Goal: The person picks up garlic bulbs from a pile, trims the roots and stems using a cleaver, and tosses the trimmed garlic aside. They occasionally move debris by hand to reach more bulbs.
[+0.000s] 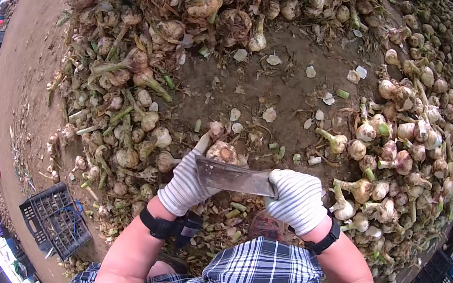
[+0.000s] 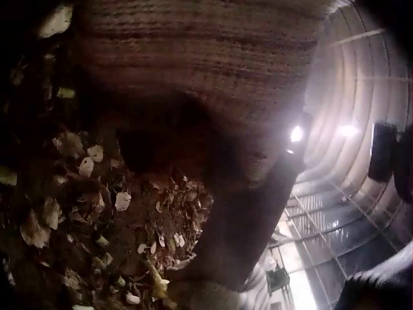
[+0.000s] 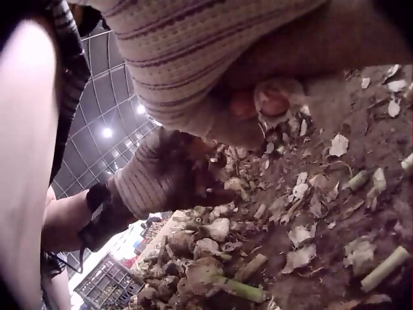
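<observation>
In the head view my right hand (image 1: 298, 198), in a white striped knit glove, grips a broad-bladed knife (image 1: 235, 179) by its right end. The flat metal blade spans the gap between my hands, its left end overlapping my left glove. My left hand (image 1: 191, 179), gloved alike, holds a garlic bulb (image 1: 222, 152) just beyond the blade, root face upward; the blade's edge covers part of it. In the left wrist view the dark blade (image 2: 242, 223) slants below the glove. Bare fingertips (image 3: 274, 102) poke out of the right glove in the right wrist view.
A heap of untrimmed garlic (image 1: 153, 39) rises at the left and far side. Trimmed bulbs (image 1: 403, 162) spread along the right. Cut stems (image 1: 314, 160) and papery skins lie on the soil between. A black crate (image 1: 55, 218) stands at lower left.
</observation>
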Available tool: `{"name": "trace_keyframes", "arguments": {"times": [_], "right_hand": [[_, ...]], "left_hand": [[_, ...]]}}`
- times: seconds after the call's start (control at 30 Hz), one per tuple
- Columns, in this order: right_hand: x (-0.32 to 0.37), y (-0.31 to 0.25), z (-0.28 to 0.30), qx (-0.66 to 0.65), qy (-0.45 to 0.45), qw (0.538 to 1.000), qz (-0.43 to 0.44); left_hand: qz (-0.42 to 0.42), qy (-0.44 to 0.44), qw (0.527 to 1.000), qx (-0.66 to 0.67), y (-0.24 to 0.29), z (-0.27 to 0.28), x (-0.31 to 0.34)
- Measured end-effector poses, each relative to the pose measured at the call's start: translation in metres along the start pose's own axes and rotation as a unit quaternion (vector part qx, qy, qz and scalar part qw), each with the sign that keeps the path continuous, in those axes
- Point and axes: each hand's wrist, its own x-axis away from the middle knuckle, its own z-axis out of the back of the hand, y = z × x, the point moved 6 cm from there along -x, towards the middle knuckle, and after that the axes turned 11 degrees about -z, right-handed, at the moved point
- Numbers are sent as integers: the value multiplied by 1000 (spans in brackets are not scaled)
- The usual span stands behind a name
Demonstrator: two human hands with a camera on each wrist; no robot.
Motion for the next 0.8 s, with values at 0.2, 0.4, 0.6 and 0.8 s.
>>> {"name": "trace_keyframes", "arguments": {"times": [0.2, 0.4, 0.6, 0.8], "right_hand": [[-6, -23, -2, -34, -34, 998, 43], [-17, 36, -37, -36, -25, 995, -89], [6, 94, -37, -67, 36, 967, -241], [2, 65, -50, -350, -9, 924, -156]], "left_hand": [[-33, -12, 993, -117, -33, 19, 2], [-171, 57, 959, -218, -8, -12, 24], [-255, 45, 710, -654, 60, -24, 0], [-120, 101, 960, -231, 26, 19, -8]]}}
